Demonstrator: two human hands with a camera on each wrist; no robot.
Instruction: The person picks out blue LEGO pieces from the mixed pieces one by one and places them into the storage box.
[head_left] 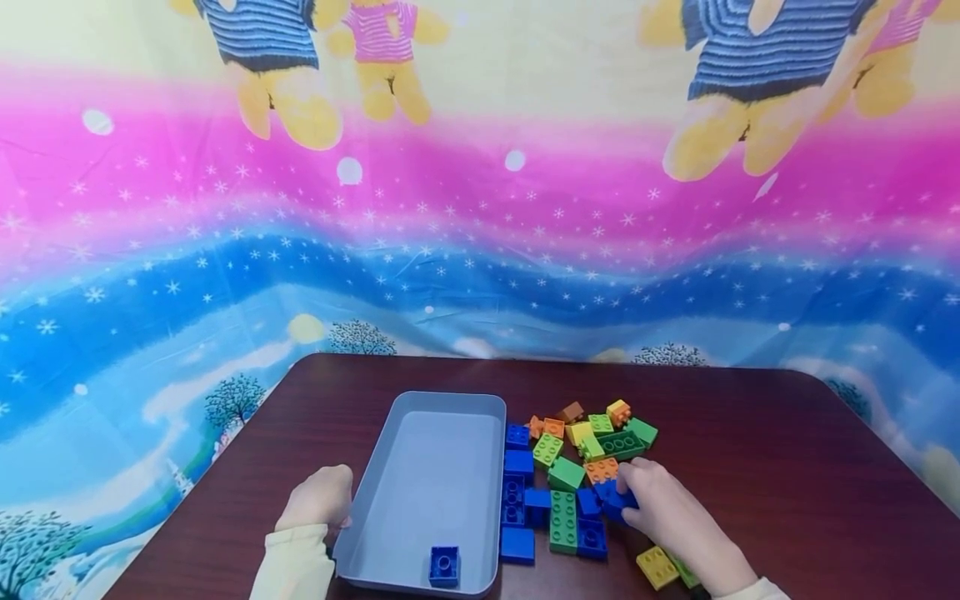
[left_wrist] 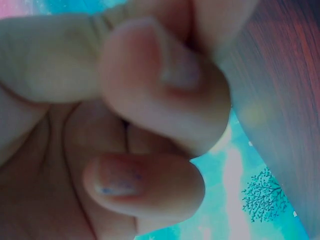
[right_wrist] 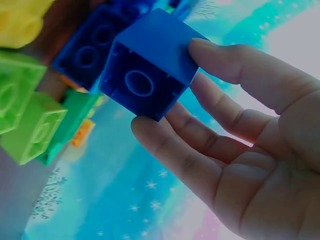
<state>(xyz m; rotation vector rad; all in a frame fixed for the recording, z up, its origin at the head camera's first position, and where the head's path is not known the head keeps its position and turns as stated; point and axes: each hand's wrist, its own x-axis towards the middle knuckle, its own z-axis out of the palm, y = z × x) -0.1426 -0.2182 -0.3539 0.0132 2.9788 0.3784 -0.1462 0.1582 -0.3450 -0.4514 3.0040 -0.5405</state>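
My right hand (head_left: 663, 500) pinches a blue toy brick (right_wrist: 155, 60) between thumb and fingers, its hollow underside with one round tube showing in the right wrist view. This happens over the near right part of a pile of bricks. A grey-blue tray (head_left: 427, 483) lies left of the pile. Inside it, near the front, one blue square brick (head_left: 444, 567) sits with its hollow side up. Just off the tray's left rim is my left hand (head_left: 318, 497). Its fingers (left_wrist: 150, 185) are curled toward the palm in the left wrist view, with nothing visible between them.
Several blue bricks (head_left: 517, 546) line the tray's right side. Green, orange and yellow bricks spread behind and beside them, such as a long green brick (head_left: 562, 521). A yellow brick (head_left: 657, 567) lies below my right wrist. A printed cloth (head_left: 480, 208) hangs behind the dark wooden table (head_left: 247, 467).
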